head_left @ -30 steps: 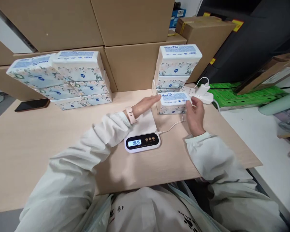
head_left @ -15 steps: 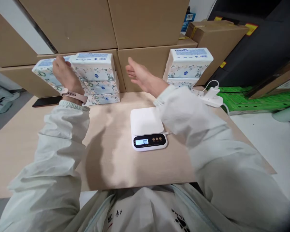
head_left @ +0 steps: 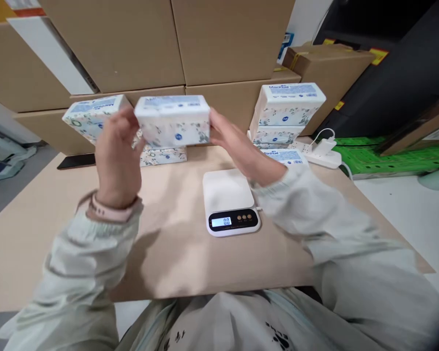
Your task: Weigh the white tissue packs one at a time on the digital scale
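A white floral tissue pack (head_left: pixel 173 122) is held up between my two hands, above the back left of the table. My left hand (head_left: pixel 119 156) grips its left end, and my right hand (head_left: pixel 229 139) presses on its right end. Behind it, part of another pack (head_left: pixel 164 156) shows on the table. Further left stands a pack stack (head_left: pixel 95 114), partly covered by my left hand. A white scale (head_left: pixel 229 192) lies in the middle of the table, its display reading 0.0. More packs are stacked (head_left: pixel 287 109) at the back right.
Cardboard boxes (head_left: pixel 223 107) line the table's back edge. A dark phone (head_left: pixel 76 161) lies at the back left. A pack (head_left: pixel 286 156) sits partly behind my right sleeve, close to a white power strip (head_left: pixel 324 156). The wooden table (head_left: pixel 175 263) extends towards me.
A pack from the left stack is now lifted, with both hands on it. My left hand has moved right, and my right hand has closed in on the pack. The view has shifted slightly.
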`<state>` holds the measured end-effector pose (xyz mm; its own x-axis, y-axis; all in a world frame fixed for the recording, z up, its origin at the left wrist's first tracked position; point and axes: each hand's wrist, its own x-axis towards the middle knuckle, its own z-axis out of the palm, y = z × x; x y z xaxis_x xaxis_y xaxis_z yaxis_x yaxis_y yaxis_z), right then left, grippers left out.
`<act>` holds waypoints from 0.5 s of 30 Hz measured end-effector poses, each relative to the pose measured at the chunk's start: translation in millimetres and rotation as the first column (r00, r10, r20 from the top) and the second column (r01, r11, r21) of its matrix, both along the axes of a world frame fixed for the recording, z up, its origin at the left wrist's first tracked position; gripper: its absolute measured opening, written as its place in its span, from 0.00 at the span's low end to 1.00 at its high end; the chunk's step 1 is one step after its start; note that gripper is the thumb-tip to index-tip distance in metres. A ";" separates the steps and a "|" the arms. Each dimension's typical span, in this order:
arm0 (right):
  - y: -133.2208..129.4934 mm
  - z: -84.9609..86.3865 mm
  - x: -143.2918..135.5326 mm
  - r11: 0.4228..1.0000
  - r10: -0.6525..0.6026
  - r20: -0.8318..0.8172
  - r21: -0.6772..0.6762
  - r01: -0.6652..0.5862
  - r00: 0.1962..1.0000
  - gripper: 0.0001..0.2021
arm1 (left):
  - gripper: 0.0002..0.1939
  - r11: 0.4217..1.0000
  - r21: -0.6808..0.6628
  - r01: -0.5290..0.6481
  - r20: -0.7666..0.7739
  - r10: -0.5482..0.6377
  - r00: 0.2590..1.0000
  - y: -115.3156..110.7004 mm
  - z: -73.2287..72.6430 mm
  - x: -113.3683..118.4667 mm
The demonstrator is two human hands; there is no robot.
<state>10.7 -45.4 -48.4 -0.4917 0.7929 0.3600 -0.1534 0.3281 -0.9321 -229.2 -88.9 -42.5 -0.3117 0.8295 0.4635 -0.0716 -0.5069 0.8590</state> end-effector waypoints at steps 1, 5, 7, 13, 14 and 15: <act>-21.9 -8.8 18.1 0.999 -0.037 0.027 -0.018 0.038 0.999 0.29 | 0.20 0.996 -0.015 0.086 0.013 -0.085 0.996 -21.4 -8.1 14.4; -84.5 -60.7 72.6 0.976 -0.170 0.059 -0.131 0.176 0.984 0.31 | 0.20 0.974 -0.138 0.182 0.073 -0.173 0.982 -80.3 -50.4 64.2; -97.4 -85.5 88.0 0.959 -0.197 0.066 -0.195 0.207 0.978 0.30 | 0.21 0.962 -0.194 0.194 0.081 -0.182 0.980 -89.8 -70.6 79.3; -98.1 -118.4 101.0 0.946 -0.237 0.048 -0.215 0.242 0.970 0.26 | 0.21 0.948 -0.217 0.233 0.017 -0.235 0.972 -88.4 -106.1 92.2; -97.0 -120.1 101.6 0.946 -0.254 0.065 -0.191 0.261 0.965 0.26 | 0.20 0.954 -0.199 0.225 0.001 -0.229 0.973 -88.9 -109.5 91.4; -96.1 -121.5 102.6 0.942 -0.294 0.084 -0.143 0.303 0.952 0.25 | 0.20 0.960 -0.180 0.213 -0.024 -0.221 0.975 -90.1 -112.6 89.9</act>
<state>113.3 -141.6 -169.9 -0.2413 0.9495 0.2007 -0.0120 0.2038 -0.9789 -139.3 -179.0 -155.1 -0.0982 0.9443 0.3140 -0.1234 -0.3246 0.9378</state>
